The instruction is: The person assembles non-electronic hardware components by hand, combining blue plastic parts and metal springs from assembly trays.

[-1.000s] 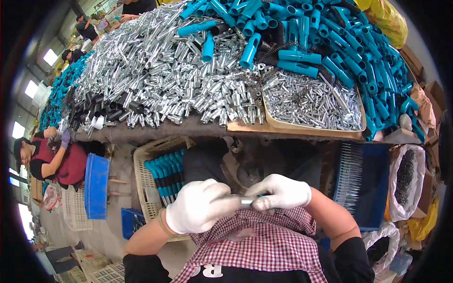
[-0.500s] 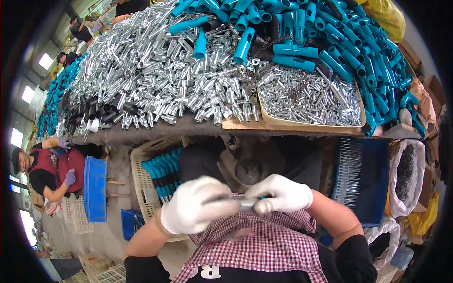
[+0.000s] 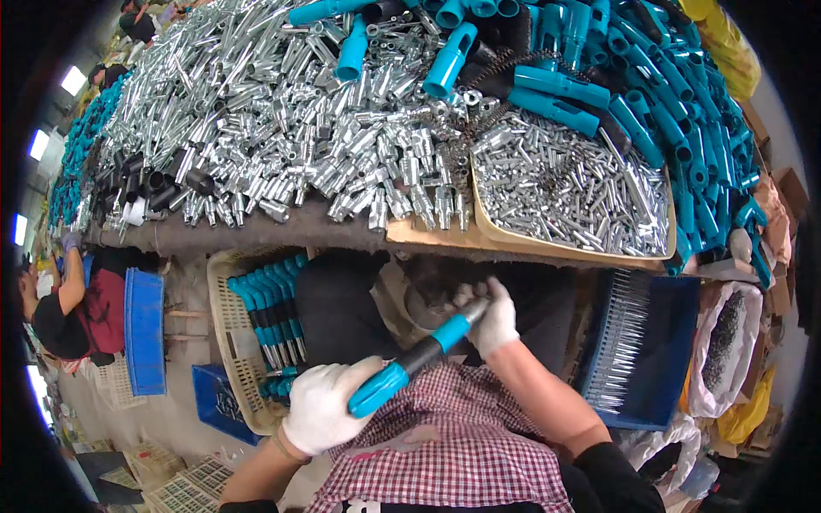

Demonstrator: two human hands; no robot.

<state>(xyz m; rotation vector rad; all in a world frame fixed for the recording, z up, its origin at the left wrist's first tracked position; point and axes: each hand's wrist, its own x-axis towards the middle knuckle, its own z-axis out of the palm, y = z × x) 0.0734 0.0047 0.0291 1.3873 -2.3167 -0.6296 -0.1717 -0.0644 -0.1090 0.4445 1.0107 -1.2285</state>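
And out it comes: the teal-and-black tool (image 3: pixel 420 352), mostly hidden moments ago, slants over the checked apron (image 3: pixel 445 449), ready for handling lengthwise! Left hand (image 3: pixel 323 410) fingers grip 1 end; right hand's (image 3: pixel 498 325), blurred, I can't tell.

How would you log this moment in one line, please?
white-gloved left hand: holds teal-and-black cylindrical tool; white-gloved right hand: at its silver metal tip, grip unclear; nearby: cream plastic basket of similar tools

So fittings (image 3: pixel 291 154) are heaped far left on the table (image 3: pixel 265 235), pins (image 3: pixel 569 188) in a tray (image 3: pixel 581 249) right of them, handles (image 3: pixel 697 171) past that; crate (image 3: pixel 221 325) near left, bin (image 3: pixel 665 350) near right.
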